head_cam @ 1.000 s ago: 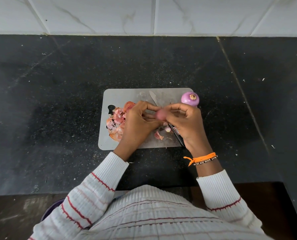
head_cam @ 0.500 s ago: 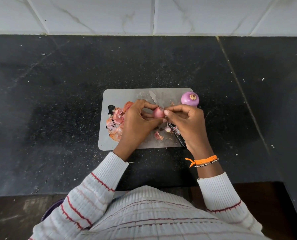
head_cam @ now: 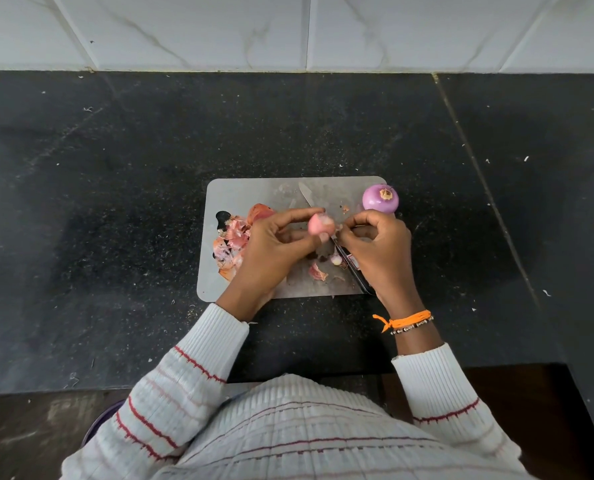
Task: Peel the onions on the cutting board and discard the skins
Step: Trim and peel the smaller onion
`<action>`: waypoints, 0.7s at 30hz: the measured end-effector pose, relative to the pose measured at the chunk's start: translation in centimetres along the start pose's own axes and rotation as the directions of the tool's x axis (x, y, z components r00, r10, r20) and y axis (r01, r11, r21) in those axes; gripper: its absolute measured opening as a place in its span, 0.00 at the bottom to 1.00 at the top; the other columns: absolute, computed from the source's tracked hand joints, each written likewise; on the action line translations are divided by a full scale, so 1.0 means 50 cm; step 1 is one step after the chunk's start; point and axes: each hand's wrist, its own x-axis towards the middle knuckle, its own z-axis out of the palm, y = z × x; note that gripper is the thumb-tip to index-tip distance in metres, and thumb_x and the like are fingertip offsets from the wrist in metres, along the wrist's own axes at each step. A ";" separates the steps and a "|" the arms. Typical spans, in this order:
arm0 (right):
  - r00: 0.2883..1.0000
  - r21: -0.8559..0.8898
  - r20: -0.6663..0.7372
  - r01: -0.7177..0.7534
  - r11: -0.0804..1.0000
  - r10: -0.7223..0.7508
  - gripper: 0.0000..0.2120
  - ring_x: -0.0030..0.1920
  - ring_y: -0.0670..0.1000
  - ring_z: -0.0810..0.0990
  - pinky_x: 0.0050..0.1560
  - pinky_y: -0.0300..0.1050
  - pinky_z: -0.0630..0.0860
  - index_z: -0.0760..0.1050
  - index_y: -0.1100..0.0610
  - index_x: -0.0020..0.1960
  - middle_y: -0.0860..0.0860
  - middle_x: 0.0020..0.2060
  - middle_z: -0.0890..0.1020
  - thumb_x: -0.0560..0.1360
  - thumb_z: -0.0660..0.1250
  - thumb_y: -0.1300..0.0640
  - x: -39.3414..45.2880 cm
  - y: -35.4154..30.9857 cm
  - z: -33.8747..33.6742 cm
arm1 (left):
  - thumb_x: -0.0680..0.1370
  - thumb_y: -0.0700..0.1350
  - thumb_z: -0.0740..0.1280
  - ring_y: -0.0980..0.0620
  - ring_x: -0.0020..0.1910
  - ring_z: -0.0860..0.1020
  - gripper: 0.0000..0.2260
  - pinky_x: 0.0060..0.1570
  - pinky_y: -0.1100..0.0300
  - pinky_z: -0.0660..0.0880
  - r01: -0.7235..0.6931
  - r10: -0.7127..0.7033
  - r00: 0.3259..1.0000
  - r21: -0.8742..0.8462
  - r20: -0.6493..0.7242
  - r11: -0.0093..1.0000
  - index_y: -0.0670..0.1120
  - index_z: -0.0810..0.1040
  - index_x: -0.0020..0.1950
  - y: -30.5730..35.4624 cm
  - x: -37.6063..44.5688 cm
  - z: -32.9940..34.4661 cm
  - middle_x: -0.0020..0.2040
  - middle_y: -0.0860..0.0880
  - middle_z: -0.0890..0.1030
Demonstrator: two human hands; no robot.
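A grey cutting board (head_cam: 254,192) lies on the black counter. My left hand (head_cam: 271,251) holds a small pink onion (head_cam: 319,225) between thumb and fingertips above the board. My right hand (head_cam: 380,249) is just right of it, fingers curled, its fingertips pinching at the onion's right side, where a bit of skin seems to be. A peeled purple onion (head_cam: 381,199) stands at the board's far right corner. A pile of pink skins (head_cam: 231,240) lies at the board's left, partly hidden by my left hand. More skin scraps (head_cam: 318,271) lie between my hands.
A knife (head_cam: 307,197) lies diagonally across the board, its black handle under my right hand. The black counter (head_cam: 115,202) spreads on all sides, with a white tiled wall (head_cam: 288,29) behind. A purple rim (head_cam: 98,424) shows at the lower left, below the counter edge.
My right hand has drawn a little to the right, away from the small onion, which now shows more between my hands. My left hand keeps its hold.
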 end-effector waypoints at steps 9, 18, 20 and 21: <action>1.000 0.075 0.000 0.008 0.997 -0.008 0.09 0.46 0.47 0.83 0.50 0.47 0.80 0.80 0.58 0.47 0.50 0.43 0.84 0.74 0.64 0.68 -0.004 -0.011 -0.007 | 0.71 0.28 0.67 0.53 0.51 0.82 0.18 0.49 0.64 0.77 -0.001 0.001 1.000 -0.040 -0.008 0.999 0.36 0.75 0.60 0.000 0.007 -0.003 0.54 0.47 0.81; 0.995 0.139 0.017 0.098 0.985 -0.101 0.06 0.44 0.43 0.82 0.42 0.30 0.77 0.81 0.59 0.47 0.51 0.42 0.83 0.70 0.73 0.61 -0.011 -0.035 0.002 | 0.72 0.27 0.65 0.50 0.55 0.80 0.18 0.52 0.62 0.77 -0.013 0.013 1.000 -0.013 0.023 1.000 0.36 0.75 0.61 -0.003 0.006 -0.002 0.56 0.42 0.80; 0.991 0.143 0.010 0.128 0.981 -0.131 0.06 0.44 0.43 0.82 0.42 0.32 0.78 0.81 0.59 0.46 0.50 0.41 0.83 0.70 0.73 0.61 -0.010 -0.031 0.001 | 0.72 0.27 0.66 0.51 0.54 0.80 0.18 0.51 0.64 0.77 -0.022 0.022 1.000 -0.002 0.019 1.000 0.36 0.75 0.61 0.001 0.005 0.001 0.55 0.43 0.81; 0.988 0.138 0.004 0.152 0.979 -0.154 0.06 0.44 0.43 0.82 0.43 0.33 0.78 0.81 0.59 0.46 0.50 0.40 0.83 0.69 0.74 0.61 -0.010 -0.029 -0.001 | 0.72 0.27 0.66 0.52 0.54 0.80 0.18 0.51 0.64 0.77 -0.028 0.028 0.999 0.003 0.018 1.000 0.37 0.75 0.61 0.002 0.004 0.001 0.55 0.44 0.81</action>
